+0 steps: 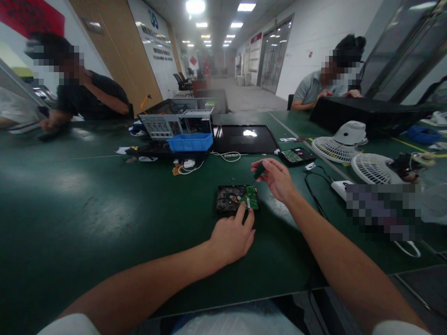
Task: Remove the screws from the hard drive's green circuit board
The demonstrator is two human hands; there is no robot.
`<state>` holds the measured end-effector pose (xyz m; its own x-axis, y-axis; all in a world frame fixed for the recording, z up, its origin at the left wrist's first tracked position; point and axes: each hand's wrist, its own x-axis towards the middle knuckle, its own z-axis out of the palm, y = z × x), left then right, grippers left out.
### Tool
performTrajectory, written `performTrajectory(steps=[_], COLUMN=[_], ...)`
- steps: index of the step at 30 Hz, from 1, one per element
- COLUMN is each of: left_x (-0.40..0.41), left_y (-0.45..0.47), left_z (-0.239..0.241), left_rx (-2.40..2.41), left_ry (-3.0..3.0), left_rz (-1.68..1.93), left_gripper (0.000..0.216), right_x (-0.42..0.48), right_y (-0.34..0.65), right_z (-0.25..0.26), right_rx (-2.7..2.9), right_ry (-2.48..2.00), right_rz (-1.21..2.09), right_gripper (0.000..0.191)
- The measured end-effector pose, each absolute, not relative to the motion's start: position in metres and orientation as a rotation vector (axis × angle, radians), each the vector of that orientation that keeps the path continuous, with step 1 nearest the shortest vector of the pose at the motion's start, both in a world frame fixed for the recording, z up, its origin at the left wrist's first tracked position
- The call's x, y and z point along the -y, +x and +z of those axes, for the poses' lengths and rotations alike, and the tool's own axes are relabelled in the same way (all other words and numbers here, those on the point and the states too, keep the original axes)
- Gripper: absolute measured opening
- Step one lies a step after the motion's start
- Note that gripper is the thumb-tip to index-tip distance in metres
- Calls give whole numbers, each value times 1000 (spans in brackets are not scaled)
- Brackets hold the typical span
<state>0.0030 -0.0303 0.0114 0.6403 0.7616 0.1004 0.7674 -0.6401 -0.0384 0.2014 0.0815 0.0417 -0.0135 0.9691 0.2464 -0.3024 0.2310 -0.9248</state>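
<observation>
Landmark: one hard drive [233, 199], lying flat on the green table [87, 204], underside up, green circuit board [250, 199] at its right end. Left hand [232, 237] just near side of the drive, fingers loosely curled, fingertips [241, 210] touching the board's near edge. Right hand [275, 177] raised just right of and beyond the drive, thumb and fingers pinching one small dark object [259, 171]; what it is, cannot tell. Counts: two white fans [340, 142] well right of the drive; one second drive [296, 156] beyond it to the right; one black side panel [246, 138] straight beyond; one blue bin [190, 142] and one open computer case [178, 121] beyond left. Two other people seated at the far side. Surface: dark green matte mat, some glare. Room: long corridor-like hall, ceiling strip lights, glass doors to the right.
</observation>
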Motion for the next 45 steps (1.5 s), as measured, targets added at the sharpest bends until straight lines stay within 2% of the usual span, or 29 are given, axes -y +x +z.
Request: performTrajectory(steps=[5, 22, 28, 38, 45], left_x=[30, 30, 30, 30, 30], left_y=[3, 3, 3, 4, 3], left_z=[14, 13, 13, 11, 11], left_rx=[1311, 1304, 1326, 1309, 1317], left_ry=[-2784, -2788, -2798, -2776, -2766], left_rz=[-94, -111, -110, -92, -80], left_gripper=[60, 61, 61, 61, 60], right_x=[-81, -81, -80, -84, -82], right_y=[200, 200, 199, 201, 200], right_z=[41, 43, 44, 40, 41], right_rx=[1094, 1159, 1104, 1169, 1160], right_ry=[-792, -848, -819, -917, -849], right_rz=[1226, 1095, 1170, 1034, 1125], right_gripper=[34, 24, 35, 29, 34])
